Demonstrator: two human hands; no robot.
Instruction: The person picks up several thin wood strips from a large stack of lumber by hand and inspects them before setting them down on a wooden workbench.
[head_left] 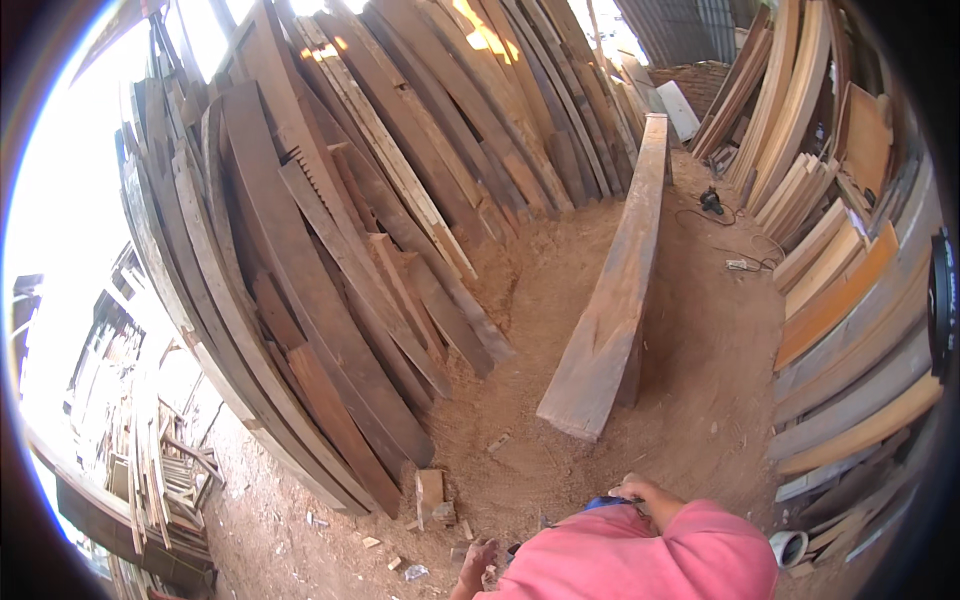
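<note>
Head view: right hand (pixel 640 492) at 5 o'clock, fingers curled around something blue (pixel 607 503), kind unclear, mostly hidden by the pink sleeve (pixel 640 555). Left hand (pixel 478 562) at 6 o'clock, low near the sawdust ground (pixel 520 440), fingers bent; can't tell if it grips anything. Long thick plank (pixel 618 300) lies from centre toward 1 o'clock, its near end just ahead of the right hand. Leaning boards (pixel 330 240) stacked at 10 o'clock, more boards (pixel 850 300) at 3 o'clock. Small wood block (pixel 430 492) near left hand.
</note>
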